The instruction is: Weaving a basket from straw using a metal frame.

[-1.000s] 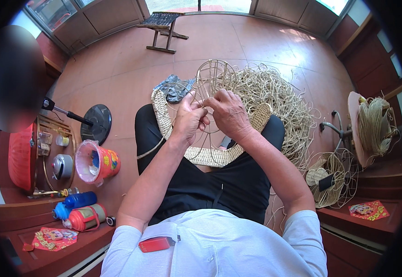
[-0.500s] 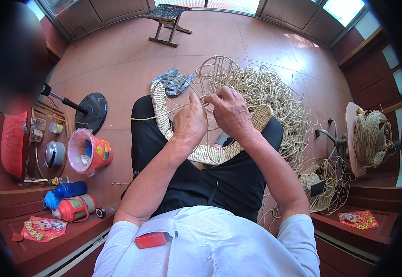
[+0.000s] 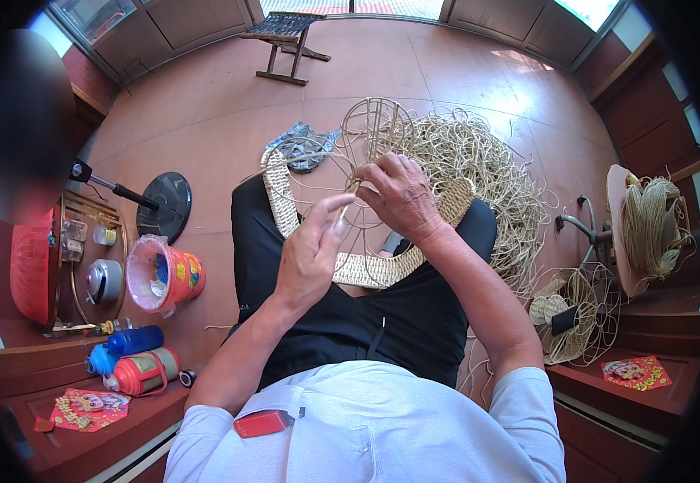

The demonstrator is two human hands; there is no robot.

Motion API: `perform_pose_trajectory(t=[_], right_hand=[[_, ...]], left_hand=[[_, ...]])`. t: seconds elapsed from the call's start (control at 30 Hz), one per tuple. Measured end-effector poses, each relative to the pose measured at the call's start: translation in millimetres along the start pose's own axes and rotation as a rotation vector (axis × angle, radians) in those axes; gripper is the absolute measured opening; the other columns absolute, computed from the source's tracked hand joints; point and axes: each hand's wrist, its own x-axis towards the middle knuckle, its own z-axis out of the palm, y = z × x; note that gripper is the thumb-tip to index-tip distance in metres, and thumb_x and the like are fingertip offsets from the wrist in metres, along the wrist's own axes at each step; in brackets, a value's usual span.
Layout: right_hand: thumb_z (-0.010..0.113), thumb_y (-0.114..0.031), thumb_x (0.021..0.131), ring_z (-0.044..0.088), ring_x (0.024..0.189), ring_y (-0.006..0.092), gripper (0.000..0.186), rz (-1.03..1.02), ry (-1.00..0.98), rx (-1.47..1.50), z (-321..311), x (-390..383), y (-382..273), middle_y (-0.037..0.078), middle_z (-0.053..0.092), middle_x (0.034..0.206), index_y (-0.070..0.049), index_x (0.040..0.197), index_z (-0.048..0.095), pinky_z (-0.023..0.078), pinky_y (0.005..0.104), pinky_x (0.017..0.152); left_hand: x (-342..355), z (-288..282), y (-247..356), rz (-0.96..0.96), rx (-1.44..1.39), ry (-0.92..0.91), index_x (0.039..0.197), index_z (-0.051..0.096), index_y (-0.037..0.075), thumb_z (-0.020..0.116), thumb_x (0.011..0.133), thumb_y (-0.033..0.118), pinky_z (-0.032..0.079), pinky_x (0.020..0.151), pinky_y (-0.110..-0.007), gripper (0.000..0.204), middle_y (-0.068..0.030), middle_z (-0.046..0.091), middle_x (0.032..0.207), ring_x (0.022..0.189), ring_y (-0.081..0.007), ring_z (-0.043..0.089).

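Pinching the frame [image 3: 376, 129] where its strands meet, the right hand [image 3: 399, 193] holds it out beyond the trousers [image 3: 326, 334], seemingly to steady it; the left hand [image 3: 312, 256] is just beside, fingers stretched out, though I cannot tell whether a strand sits against the thumb; a U-shaped woven band [image 3: 366, 271] curves around the work, perhaps as a rest; the cord heap [image 3: 499, 189] lies to the right, probably for easy reach; farther off, a coil [image 3: 650, 225] sits on a pink seat [image 3: 617, 233]; the bucket [image 3: 183, 278] and red leaflets [image 3: 640, 373] carry printing, too small for me to read.
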Motion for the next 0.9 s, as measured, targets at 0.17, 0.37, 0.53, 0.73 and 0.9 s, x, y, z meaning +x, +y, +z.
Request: perform_pose_trajectory(t=[0.17, 0.37, 0.53, 0.73, 0.9], right_hand=[[0.085, -0.037, 0.090, 0.065, 0.097, 0.0247, 0.039, 0.033, 0.047, -0.003, 4, -1, 8, 0.004, 0.060, 0.100, -0.016, 0.118, 0.068, 0.051, 0.0414, 0.086], [0.086, -0.040, 0.090, 0.067, 0.094, 0.0258, 0.043, 0.048, 0.112, 0.049, 7, 5, 6, 0.005, 0.063, 0.097, -0.013, 0.114, 0.063, 0.053, 0.0417, 0.084], [0.081, -0.044, 0.091, 0.068, 0.094, 0.0218, 0.040, 0.019, 0.145, 0.017, 17, 5, 7, 0.003, 0.059, 0.096, -0.015, 0.109, 0.058, 0.052, 0.0393, 0.080], [0.080, -0.043, 0.092, 0.067, 0.093, 0.0220, 0.038, 0.053, 0.170, -0.016, 15, -3, 10, 0.003, 0.059, 0.096, -0.016, 0.108, 0.057, 0.052, 0.0406, 0.080], [0.079, -0.042, 0.092, 0.068, 0.094, 0.0211, 0.039, 0.032, 0.148, -0.020, 14, 1, 10, 0.002, 0.059, 0.098, -0.016, 0.111, 0.056, 0.052, 0.0394, 0.079]], left_hand=[[-42, -67, 45, 0.014, -0.020, 0.064, 0.142, 0.068, 0.006, 0.059, 0.110, 0.008, 0.039, 0.066, -0.024, 0.033, 0.0067, 0.053, 0.089, 0.075, -0.0033, 0.045], [-47, -242, 75, 0.156, 0.117, 0.431, 0.142, 0.065, 0.003, 0.059, 0.116, 0.017, 0.028, 0.048, -0.016, 0.030, 0.0092, 0.050, 0.078, 0.057, 0.0033, 0.035], [-19, -252, 108, 0.021, 0.097, 0.396, 0.129, 0.070, 0.008, 0.062, 0.117, 0.029, 0.020, 0.041, -0.021, 0.026, 0.0158, 0.034, 0.063, 0.049, 0.0038, 0.023], [-74, -229, 29, -0.515, 0.141, 0.031, 0.108, 0.073, 0.014, 0.072, 0.110, 0.037, 0.024, 0.046, -0.021, 0.023, 0.0138, 0.045, 0.071, 0.053, 0.0022, 0.036], [-129, -173, -48, -0.827, 0.000, -0.232, 0.105, 0.070, 0.011, 0.074, 0.109, 0.033, 0.040, 0.055, -0.023, 0.022, 0.0077, 0.055, 0.075, 0.062, -0.0032, 0.050]])
